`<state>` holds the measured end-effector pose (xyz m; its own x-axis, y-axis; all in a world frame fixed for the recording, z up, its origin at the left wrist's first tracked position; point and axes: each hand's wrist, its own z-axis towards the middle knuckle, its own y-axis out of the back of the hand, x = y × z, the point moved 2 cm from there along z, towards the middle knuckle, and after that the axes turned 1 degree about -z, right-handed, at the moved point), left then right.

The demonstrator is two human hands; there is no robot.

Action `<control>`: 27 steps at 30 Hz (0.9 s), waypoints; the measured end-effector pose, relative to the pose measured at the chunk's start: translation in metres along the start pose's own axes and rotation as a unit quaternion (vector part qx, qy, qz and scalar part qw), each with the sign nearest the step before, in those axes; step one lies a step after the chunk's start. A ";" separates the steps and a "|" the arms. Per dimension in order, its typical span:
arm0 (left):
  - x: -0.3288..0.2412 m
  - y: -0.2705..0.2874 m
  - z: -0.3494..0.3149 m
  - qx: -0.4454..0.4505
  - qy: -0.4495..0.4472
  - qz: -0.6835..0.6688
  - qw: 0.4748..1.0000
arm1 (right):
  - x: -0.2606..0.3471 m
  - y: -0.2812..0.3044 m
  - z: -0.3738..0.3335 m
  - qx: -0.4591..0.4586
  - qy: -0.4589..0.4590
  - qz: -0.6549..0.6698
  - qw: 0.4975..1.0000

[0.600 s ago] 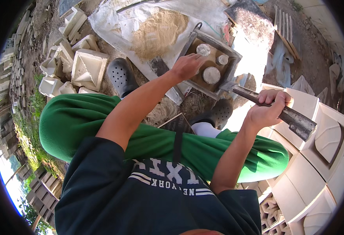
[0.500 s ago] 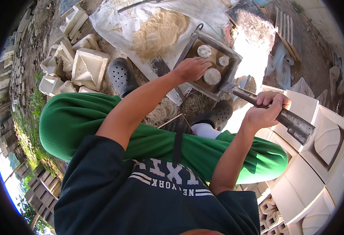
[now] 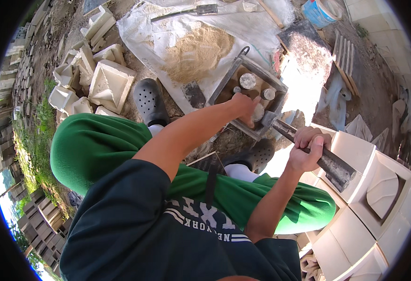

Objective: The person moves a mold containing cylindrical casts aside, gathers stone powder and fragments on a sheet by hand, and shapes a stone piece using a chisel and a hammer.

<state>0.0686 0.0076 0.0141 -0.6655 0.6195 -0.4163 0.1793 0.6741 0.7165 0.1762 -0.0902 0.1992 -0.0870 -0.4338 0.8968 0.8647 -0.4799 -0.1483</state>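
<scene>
Grey box [image 3: 225, 81], dirt ground [image 3: 374, 89] — sand [image 3: 201, 49], sheet [image 3: 142, 44]

White crumpled plastic sheet [image 3: 137, 37]: tan sand heap [image 3: 198, 49] mid-sheet, dark long-handled tool [image 3: 182, 14] toward far edge. Blue-and-white round bucket [image 3: 318, 15] near far right corner. Off-white hollow angular cast pieces [image 3: 112, 85] piled beyond left edge.

Bare brown earth [image 3: 375, 89] around you carries angular cream cast blocks [image 3: 112, 86], upper left; a white plastic sheet [image 3: 139, 40] heaped with tan sand [image 3: 198, 51], upper centre; and, at the sheet's edge, a grey open-topped rectangular box [image 3: 225, 79].
</scene>
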 end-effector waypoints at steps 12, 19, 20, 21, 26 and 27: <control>0.005 -0.018 0.000 -0.128 -0.004 -0.013 0.992 | -0.045 0.007 0.011 -0.228 -0.184 -0.024 0.956; 0.005 -0.009 0.005 -0.040 0.023 -0.018 0.999 | -0.032 0.013 0.009 -0.116 -0.100 0.023 0.988; 0.002 -0.008 0.005 -0.037 0.033 -0.020 0.999 | -0.046 0.015 0.008 -0.114 -0.114 0.019 0.987; 0.002 -0.006 0.005 -0.037 0.044 -0.022 0.998 | -0.056 0.007 0.009 -0.172 -0.135 -0.033 0.975; 0.013 -0.039 0.006 -0.142 0.015 -0.005 0.990 | -0.048 0.009 0.011 -0.158 -0.143 0.000 0.977; 0.011 -0.039 0.002 -0.184 -0.015 -0.008 0.983 | -0.042 0.010 0.012 -0.158 -0.142 -0.001 0.977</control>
<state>0.0558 -0.0114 -0.0191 -0.6431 0.6254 -0.4419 -0.1084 0.4969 0.8610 0.1944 -0.0681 0.1650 0.0911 -0.2256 0.9699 0.6640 -0.7121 -0.2280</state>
